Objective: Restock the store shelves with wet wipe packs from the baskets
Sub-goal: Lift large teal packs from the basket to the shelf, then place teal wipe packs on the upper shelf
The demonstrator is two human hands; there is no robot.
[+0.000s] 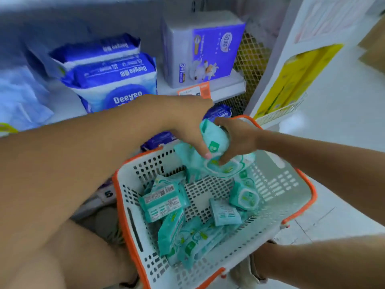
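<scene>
**Both hands on teal packs above the basket**

Grey perforated shopping basket (208,265) with orange rim, tilted, sits low in front of the shelves. Inside: a loose heap of teal wet wipe packs (179,226), some label-side up, some on edge, bare mesh floor showing between them.

Left hand (187,126) reaches over the far rim, fingers curled round a teal pack (212,140) held above the basket. Right hand (237,138) meets it from the other side, fingers pinching a second teal pack (227,165) just beneath; the two packs touch.

Shelf (227,84) behind carries blue Deeyeo packs (112,76), stacked, and a purple boxed multipack (208,51) beside them, with an orange price tag (198,91) on the edge. White tiled floor (343,113) to the right.
</scene>
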